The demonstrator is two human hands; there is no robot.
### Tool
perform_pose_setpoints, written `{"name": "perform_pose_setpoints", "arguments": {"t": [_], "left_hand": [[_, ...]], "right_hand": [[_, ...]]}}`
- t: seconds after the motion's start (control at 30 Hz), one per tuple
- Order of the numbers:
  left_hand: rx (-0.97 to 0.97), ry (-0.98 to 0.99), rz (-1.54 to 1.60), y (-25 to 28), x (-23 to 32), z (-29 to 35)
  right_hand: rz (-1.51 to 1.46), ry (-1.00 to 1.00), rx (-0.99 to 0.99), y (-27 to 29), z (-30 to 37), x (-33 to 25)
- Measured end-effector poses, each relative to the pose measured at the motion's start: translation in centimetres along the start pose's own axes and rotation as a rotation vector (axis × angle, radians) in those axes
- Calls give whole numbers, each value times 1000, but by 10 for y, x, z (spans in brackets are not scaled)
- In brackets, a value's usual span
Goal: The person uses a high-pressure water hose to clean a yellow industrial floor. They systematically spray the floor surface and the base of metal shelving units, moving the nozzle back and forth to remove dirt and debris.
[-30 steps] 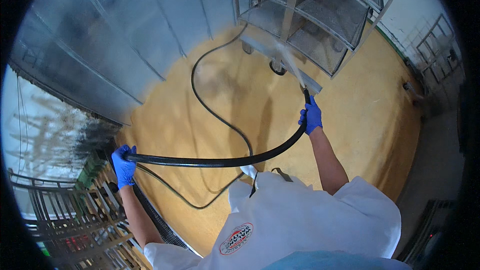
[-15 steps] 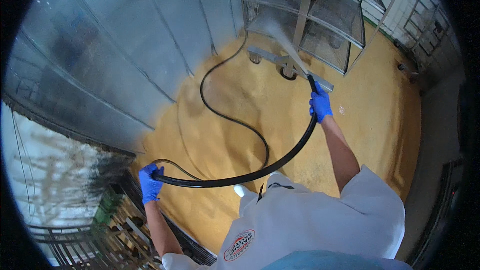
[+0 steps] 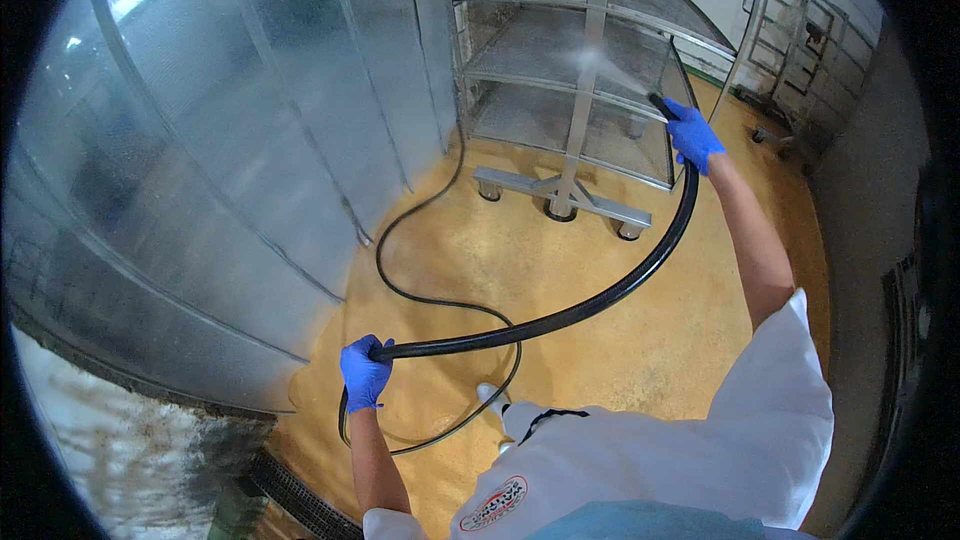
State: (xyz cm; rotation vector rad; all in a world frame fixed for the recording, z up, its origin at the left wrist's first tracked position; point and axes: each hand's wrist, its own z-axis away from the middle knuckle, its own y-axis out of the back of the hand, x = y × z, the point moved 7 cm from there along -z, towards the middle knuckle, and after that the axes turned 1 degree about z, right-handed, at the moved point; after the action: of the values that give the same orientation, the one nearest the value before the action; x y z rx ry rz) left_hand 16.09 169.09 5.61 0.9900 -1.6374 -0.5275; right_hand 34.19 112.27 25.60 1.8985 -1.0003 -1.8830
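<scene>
A thick black hose (image 3: 560, 318) bows across in front of me between both hands. My right hand (image 3: 694, 136), in a blue glove, is wrapped round it close to the black nozzle (image 3: 661, 105). White spray (image 3: 600, 62) leaves the nozzle toward the left and strikes the metal rack (image 3: 592, 90), which has mesh shelves and a wheeled base (image 3: 560, 202). Gloved in blue as well, my left hand (image 3: 365, 372) grips the hose lower down at the left. From there the hose runs on in loops over the floor.
A tall ribbed metal wall (image 3: 220, 140) curves along the left. The yellow floor (image 3: 480, 255) looks wet. A drain grate (image 3: 300, 500) lies at the lower left. Farther right stands a wheeled metal frame (image 3: 800, 40) by the wall.
My right hand has risen up and to the right, so the spray lands higher on the rack. My left hand has shifted rightward. The view has turned, showing more of the rack.
</scene>
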Motion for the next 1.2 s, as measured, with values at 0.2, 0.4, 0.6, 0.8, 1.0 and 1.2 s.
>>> {"name": "perform_pose_setpoints", "arguments": {"t": [0.2,0.4,0.6,0.8,1.0,1.2], "left_hand": [[20,-51,85,-9,-29,-50],[15,9,125,-7,-61,-113],[-25,-55,159,-26,-95,-166],[-59,-115,73,-21,-154,-220],[-221,-188,214,-25,-187,-256],[-320,-265,269,-31,-199,-271]], "right_hand": [[76,50,-138,-53,-61,-73],[131,55,-128,-97,-108,-109],[167,-35,-151,-126,-120,-101],[143,-54,-187,-172,-113,-138],[237,-43,-135,-222,-116,-188],[258,-83,-43,-242,-108,-210]]}}
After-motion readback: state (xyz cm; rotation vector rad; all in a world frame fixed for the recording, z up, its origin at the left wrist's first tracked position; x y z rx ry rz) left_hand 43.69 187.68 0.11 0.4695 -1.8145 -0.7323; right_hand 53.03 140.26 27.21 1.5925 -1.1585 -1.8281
